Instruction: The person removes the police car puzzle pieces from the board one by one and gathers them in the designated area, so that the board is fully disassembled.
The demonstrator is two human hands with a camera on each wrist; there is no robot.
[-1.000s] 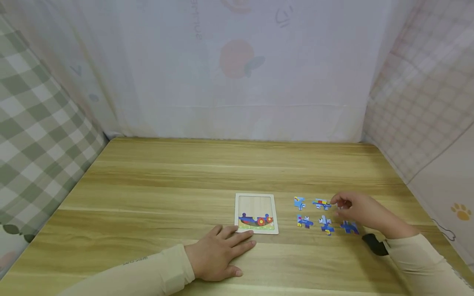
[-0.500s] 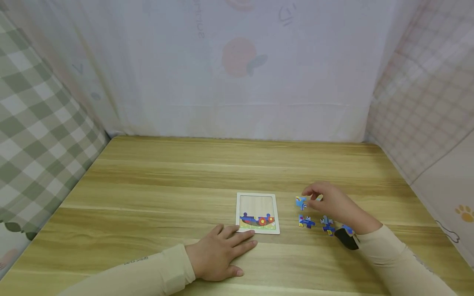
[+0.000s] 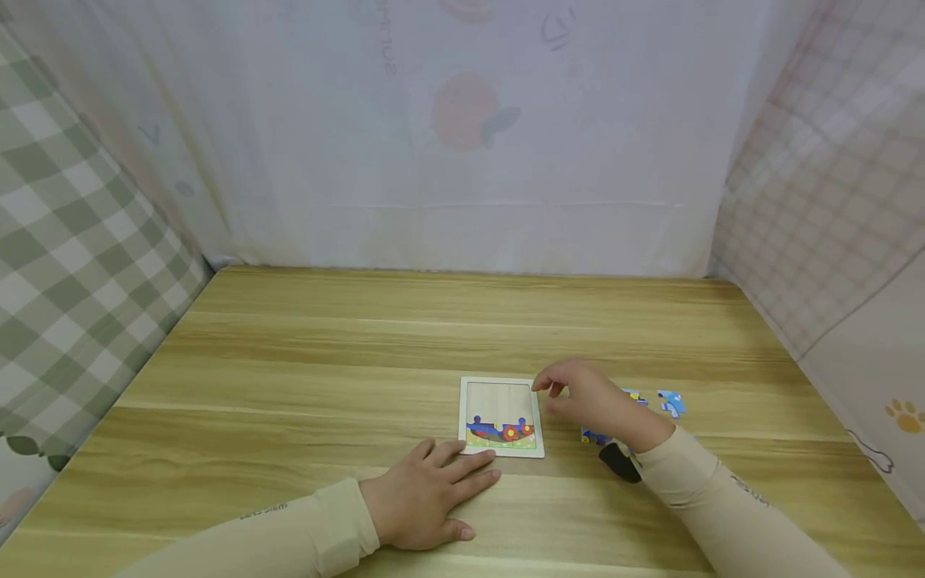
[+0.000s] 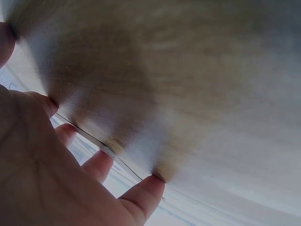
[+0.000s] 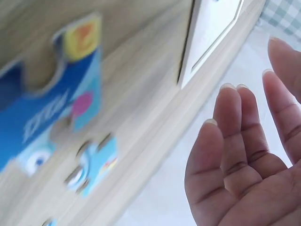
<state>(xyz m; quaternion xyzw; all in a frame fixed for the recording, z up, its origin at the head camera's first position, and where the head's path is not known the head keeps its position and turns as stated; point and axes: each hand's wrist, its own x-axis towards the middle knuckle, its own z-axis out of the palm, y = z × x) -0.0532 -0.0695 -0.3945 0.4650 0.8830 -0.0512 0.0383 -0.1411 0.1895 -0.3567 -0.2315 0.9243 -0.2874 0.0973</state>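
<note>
Right now my right hand (image 3: pixel 588 399) hovers at the upper right corner of the puzzle tray (image 3: pixel 535 417), fingers loose, holding nothing I can see. Loose pieces (image 3: pixel 670 402) lie right of the tray, behind that hand. My left hand (image 3: pixel 426 502) lies flat, fingertips touching the tray's near left corner.

Desk (image 3: pixel 303 361): light wood, yellow-brown grain in long streaks.
Puzzle frame (image 3: pixel 502 416): pale wood rim, bare pale inside; bottom strip filled, dark blue with red-and-yellow spots over green.
Loose puzzle pieces (image 3: pixel 670 402): light blue and dark blue, bits of yellow, red, pink, white lettering.
Sleeves (image 3: pixel 303 526): beige, small dark print.
Black patch under right wrist (image 3: pixel 620 461).
Left curtain (image 3: pixel 65 241): green-and-white check.
Back curtain (image 3: pixel 462 144): white, faint orange fruit with grey-blue leaf.
Right curtain (image 3: pixel 817 209): white with thin pinkish grid; orange paw print.
</note>
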